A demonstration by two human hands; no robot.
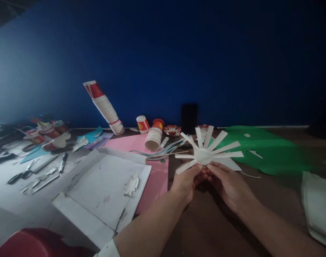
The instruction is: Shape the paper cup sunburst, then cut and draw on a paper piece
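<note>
A white paper cup cut into strips (pixel 203 156) is held up in front of me, its strips fanned out like rays around the round base. My left hand (pixel 186 182) pinches its lower left edge between thumb and fingers. On the lower right edge, my right hand (pixel 223 182) grips it the same way, the two hands almost touching. Both hands are above the dark brown table (pixel 200 225). Some fingertips are hidden behind the cut cup.
A white box lid (pixel 98 189) with a paper cutout (pixel 131 184) lies left, over pink paper (pixel 154 192). Behind lean stacked paper cups (pixel 106 109); another cup stack (pixel 153 138) lies nearer. Green paper (pixel 270 150) is right, scissors (pixel 22 173) far left, a red stool (pixel 31 242) lower left.
</note>
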